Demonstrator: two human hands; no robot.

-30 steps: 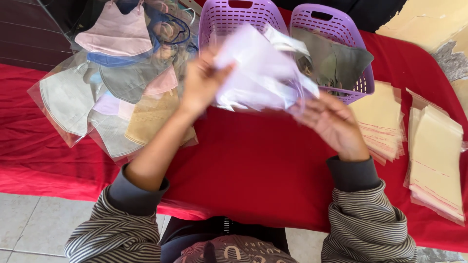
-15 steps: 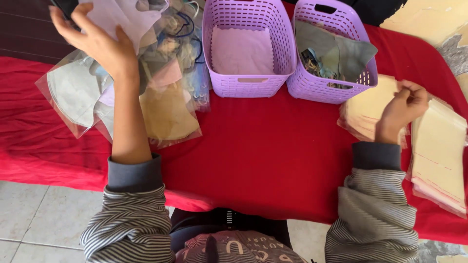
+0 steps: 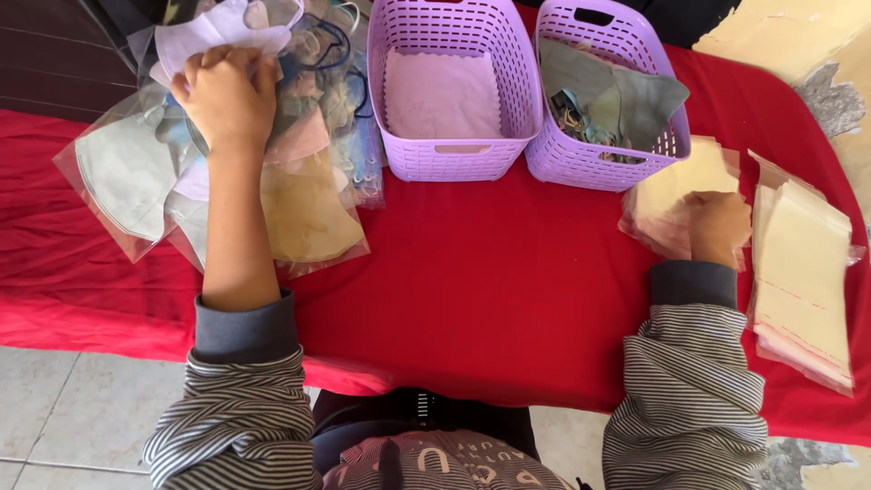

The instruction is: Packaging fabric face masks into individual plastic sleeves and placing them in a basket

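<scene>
My left hand [image 3: 222, 95] is at the far left, fingers curled over a white face mask in a clear bag [image 3: 227, 25]. That bag lies on top of a spread pile of bagged masks [image 3: 304, 213] in grey, tan, pink and blue. My right hand [image 3: 717, 227] rests at the right on a stack of flat beige pouches [image 3: 667, 195], its fingers curled down onto the top pouch. Both sleeves are grey-striped.
Two purple slotted baskets stand at the back: the left basket [image 3: 463, 154] holds a pale pink piece, the right basket [image 3: 581, 159] holds grey-green masks. A second stack of beige pouches [image 3: 803, 272] lies at the far right. A red cloth [image 3: 499, 281] covers the table; tiled floor lies below.
A second ago both hands held a white bagged mask above the baskets. The left hand then carried it to the mask pile and has closed down on it; the right hand went to the pouch stack.
</scene>
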